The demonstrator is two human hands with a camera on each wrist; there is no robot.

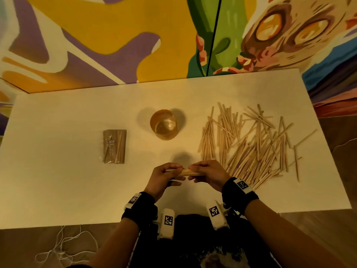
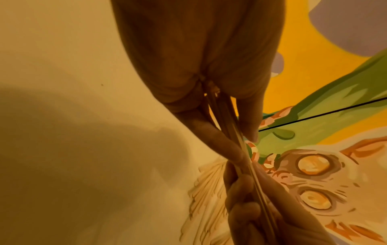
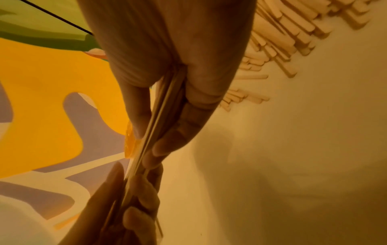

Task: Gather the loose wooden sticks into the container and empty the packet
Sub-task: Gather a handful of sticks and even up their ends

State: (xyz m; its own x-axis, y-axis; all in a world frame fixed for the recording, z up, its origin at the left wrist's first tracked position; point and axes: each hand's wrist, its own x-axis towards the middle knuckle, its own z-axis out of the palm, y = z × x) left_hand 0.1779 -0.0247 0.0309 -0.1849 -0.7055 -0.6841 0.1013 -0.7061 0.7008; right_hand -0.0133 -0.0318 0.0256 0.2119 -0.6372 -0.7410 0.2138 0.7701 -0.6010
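Both hands, left hand (image 1: pixel 164 176) and right hand (image 1: pixel 207 174), grip one stick bundle (image 1: pixel 186 172), packet (image 1: pixel 115 146) label unreadable

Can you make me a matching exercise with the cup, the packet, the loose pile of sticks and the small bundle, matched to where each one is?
Things:
1. cup
2. packet
3. loose pile
4. small bundle

Places:
A. held between both hands
B. table, right side
C. table, left of the cup
D. table, middle, upright

Pairs: 1-D, 2-C, 3-B, 4-A

Mural-painted room (image 1: pixel 116 35), perhaps a studio, with plain white table (image 1: pixel 58 171)
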